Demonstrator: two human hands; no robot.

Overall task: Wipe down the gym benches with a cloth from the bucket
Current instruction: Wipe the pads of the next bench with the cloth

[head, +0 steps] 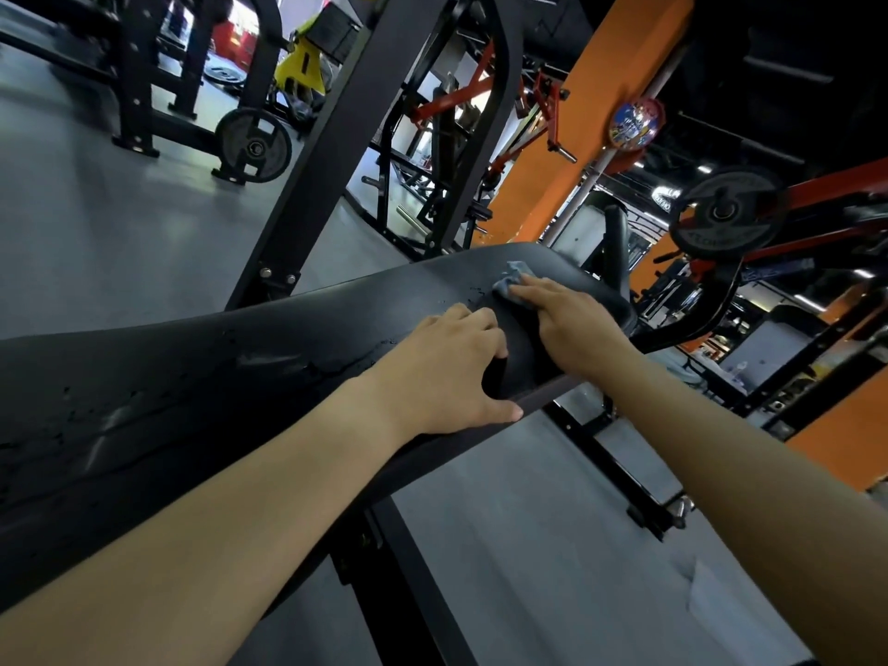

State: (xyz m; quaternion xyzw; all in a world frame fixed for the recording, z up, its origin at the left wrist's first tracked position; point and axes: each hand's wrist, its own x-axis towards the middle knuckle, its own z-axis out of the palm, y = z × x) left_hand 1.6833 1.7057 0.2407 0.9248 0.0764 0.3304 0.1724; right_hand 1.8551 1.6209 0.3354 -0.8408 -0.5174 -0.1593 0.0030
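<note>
A long black padded bench (192, 377) runs from the lower left to the upper middle of the head view, with wet streaks on its surface. A small blue-grey cloth (511, 280) lies near the bench's far end. My right hand (562, 314) presses flat on the cloth with straight fingers, covering its near part. My left hand (447, 367) rests on the bench beside it, fingers on top and thumb hooked over the near edge. No bucket is in view.
A black rack upright (336, 151) rises just behind the bench. An orange pillar (572, 127) stands beyond the far end. Weight plates hang at the left (253, 145) and the right (723, 211). Grey floor (552, 545) lies below the bench.
</note>
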